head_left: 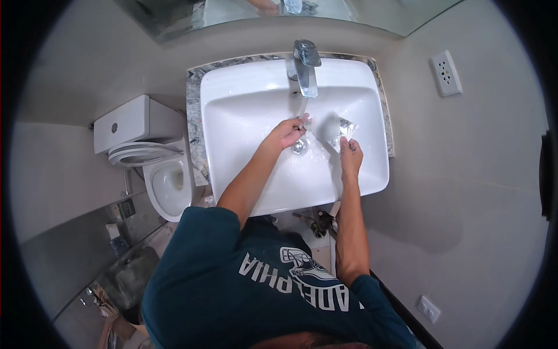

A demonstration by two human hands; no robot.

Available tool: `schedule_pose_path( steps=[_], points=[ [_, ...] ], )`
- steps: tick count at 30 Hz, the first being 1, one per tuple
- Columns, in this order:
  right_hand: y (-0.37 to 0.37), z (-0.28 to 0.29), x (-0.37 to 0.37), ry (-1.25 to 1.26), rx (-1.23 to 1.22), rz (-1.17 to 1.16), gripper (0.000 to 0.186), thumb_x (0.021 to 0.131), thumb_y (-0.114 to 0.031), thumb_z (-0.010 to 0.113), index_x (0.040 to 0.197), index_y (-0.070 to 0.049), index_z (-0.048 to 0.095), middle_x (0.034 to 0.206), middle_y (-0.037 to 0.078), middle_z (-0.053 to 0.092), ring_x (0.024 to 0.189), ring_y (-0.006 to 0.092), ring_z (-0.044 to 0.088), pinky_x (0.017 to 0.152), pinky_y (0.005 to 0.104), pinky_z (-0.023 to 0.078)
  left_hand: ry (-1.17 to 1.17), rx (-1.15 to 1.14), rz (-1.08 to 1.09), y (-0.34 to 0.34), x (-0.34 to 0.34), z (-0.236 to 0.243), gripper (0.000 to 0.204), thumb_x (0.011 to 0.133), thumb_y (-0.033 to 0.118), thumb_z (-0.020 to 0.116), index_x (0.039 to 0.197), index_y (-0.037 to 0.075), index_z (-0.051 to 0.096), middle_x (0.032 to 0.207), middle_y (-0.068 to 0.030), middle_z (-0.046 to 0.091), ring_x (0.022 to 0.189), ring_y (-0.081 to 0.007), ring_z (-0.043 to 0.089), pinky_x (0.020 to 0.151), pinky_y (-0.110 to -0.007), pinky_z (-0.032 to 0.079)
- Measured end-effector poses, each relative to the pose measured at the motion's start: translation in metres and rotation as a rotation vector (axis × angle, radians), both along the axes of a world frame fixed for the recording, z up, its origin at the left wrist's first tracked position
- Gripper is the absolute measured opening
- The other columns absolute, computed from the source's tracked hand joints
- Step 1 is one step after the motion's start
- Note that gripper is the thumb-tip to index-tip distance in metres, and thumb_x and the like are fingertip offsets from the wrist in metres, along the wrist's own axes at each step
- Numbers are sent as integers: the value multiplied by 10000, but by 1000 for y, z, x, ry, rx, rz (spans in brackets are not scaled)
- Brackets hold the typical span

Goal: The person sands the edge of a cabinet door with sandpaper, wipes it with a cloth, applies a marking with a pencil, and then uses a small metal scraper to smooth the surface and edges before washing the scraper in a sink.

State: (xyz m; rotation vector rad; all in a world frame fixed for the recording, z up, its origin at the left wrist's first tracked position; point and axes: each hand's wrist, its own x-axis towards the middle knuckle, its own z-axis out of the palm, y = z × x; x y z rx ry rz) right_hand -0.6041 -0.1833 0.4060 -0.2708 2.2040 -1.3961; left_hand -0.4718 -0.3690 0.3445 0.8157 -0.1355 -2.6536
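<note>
My left hand [286, 133] is over the white sink basin [244, 174], under the water running from the chrome faucet [306, 67]. Its fingers reach into the stream, loosely curled, and I make out nothing held in them. Water blurs the fingertips. Just below them lies the round metal drain [300, 146]. Over the basin's right side, my right hand [351, 153] is closed, pinching the lower edge of a shiny, see-through plastic packet [347, 127]. What the packet contains, if anything, cannot be made out.
A grey speckled stone counter [197, 116] borders the basin, with a mirror [244, 20] behind it. The toilet [170, 183] stands at the left, its lid raised. An outlet [446, 73] is on the right wall. Dark pipe fittings [319, 223] show below the sink.
</note>
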Motion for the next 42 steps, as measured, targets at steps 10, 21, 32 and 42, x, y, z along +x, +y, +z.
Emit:
schedule_pose_path(
  steps=[10,21,32,42],
  points=[
    [34,-20,27,56,-53,26,310,969,-289,704,868,-14,603,714,-34,504,675,81,418,609,273,366,-174,-114,-29,4,-20,59,373,1106,290,439,1204,-54,543,784,-13,434,559,-94,348,465,-221,303],
    [21,-16,32,67,-19,169,367,978,-324,688,956,38,632,736,-6,541,699,100,453,641,285,400,-127,-193,-133,-26,-6,5,115,1013,126,548,1088,40,561,856,-47,503,614,-106,442,463,-250,337],
    [-12,-32,46,173,72,600,339,947,-346,691,993,-11,721,748,119,677,695,179,594,680,328,488,-324,-395,-155,-20,10,38,350,1049,373,521,948,46,596,721,-36,469,541,-128,416,496,-245,364],
    [-120,20,18,444,165,778,399,911,-385,716,888,13,707,708,168,656,684,301,617,676,427,496,-490,-887,133,-14,56,13,311,881,182,797,1000,18,562,885,-56,617,830,-163,585,772,-326,492]
  ],
)
